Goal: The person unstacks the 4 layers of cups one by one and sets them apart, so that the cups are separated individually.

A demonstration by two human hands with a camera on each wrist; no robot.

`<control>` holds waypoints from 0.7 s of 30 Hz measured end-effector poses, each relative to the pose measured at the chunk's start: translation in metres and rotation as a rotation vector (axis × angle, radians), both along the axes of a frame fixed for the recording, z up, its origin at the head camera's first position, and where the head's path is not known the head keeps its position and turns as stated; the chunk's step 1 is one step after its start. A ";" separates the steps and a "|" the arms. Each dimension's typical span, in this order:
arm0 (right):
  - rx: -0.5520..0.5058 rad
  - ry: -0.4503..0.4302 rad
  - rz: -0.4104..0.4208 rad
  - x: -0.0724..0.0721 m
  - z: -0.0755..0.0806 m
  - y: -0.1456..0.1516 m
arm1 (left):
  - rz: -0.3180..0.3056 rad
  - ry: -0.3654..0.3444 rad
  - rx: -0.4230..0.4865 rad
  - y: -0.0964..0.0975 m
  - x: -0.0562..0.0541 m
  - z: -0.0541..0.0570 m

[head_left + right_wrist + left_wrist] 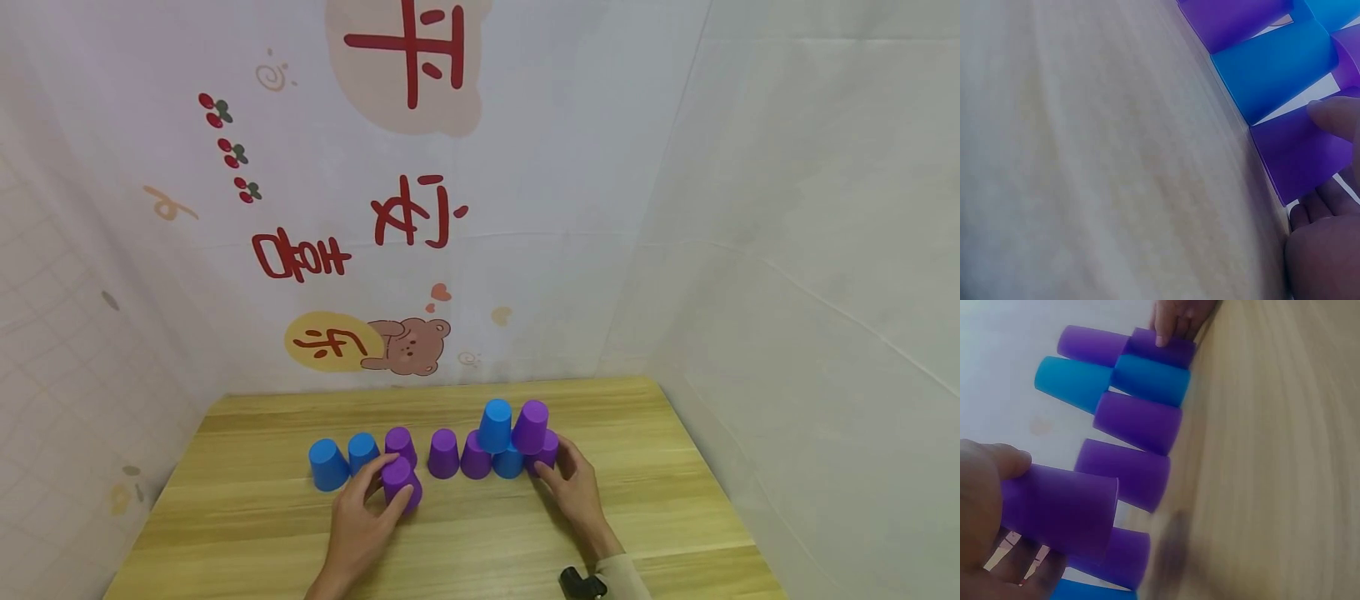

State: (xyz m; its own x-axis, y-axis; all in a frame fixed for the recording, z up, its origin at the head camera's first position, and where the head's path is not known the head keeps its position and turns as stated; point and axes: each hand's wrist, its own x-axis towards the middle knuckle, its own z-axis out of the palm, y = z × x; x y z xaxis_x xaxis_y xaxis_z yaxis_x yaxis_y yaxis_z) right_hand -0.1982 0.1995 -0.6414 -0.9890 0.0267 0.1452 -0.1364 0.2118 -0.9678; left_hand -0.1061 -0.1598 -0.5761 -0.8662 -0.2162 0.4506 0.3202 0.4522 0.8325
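My left hand [358, 518] grips an upside-down purple cup [1063, 503], thumb on one side and fingers on the other, in front of the standing row. My right hand [579, 493] is around the rightmost bottom purple cup [1297, 153], its thumb against the cup's side. Beside that cup stand a blue cup [1279, 69] and a purple cup [476, 458]. On these three, a blue cup [495, 427] and a purple cup [532, 428] form a second level, both mouth down.
Left of the stack stands a single purple cup [443, 455]. Further left, another purple cup [400, 443] and two blue cups, one nearer [363, 452] and one outermost [327, 465], stand upside down. A black object [581, 583] lies by the right sleeve on the wooden table [480, 558].
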 end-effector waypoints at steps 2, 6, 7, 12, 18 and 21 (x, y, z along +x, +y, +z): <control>-0.003 0.001 0.000 0.000 0.000 0.000 | 0.014 -0.021 -0.009 0.000 -0.001 -0.004; -0.002 -0.002 0.004 0.000 -0.001 0.000 | 0.039 -0.076 -0.018 -0.001 -0.003 -0.010; -0.003 -0.006 0.005 0.000 -0.001 0.000 | 0.043 -0.087 -0.018 -0.001 -0.004 -0.012; -0.006 -0.002 0.011 0.000 -0.001 0.001 | 0.062 -0.120 -0.022 -0.001 -0.007 -0.017; -0.010 0.012 0.019 -0.001 -0.003 0.002 | 0.085 -0.114 -0.035 0.001 -0.011 -0.022; -0.011 0.013 0.017 -0.001 -0.002 0.002 | 0.091 -0.115 -0.040 0.001 -0.013 -0.023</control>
